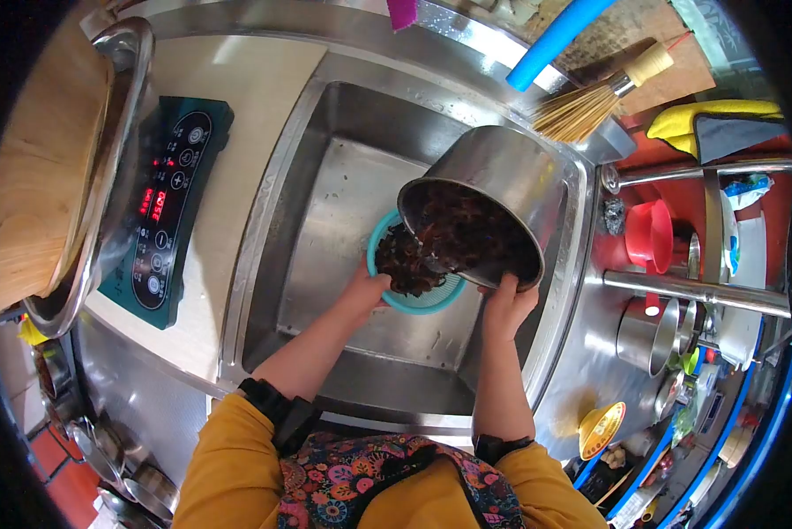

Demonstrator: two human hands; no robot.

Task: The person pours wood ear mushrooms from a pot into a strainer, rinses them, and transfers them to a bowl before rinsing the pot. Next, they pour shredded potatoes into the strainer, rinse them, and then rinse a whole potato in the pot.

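Observation:
A large steel pot (511, 167) is tilted over the sink (352, 229), its mouth turned toward a turquoise colander (427, 301). Dark, wet strips that look like wood ear fungus (471, 225) fill the pot, and more of the same lies in the colander. With my right hand (509, 310) I grip the pot's lower rim. My left hand (365, 291) is closed on the colander's left rim. Some liquid glistens between pot and colander.
Left of the sink stands an induction cooker (168, 212) with lit red digits, beside a big pot with a wooden lid (48, 150). A bamboo brush (590, 106) and a blue tube (559, 44) lie at the back right. Shelves at right hold a red dipper (649, 234) and a small pot (647, 339).

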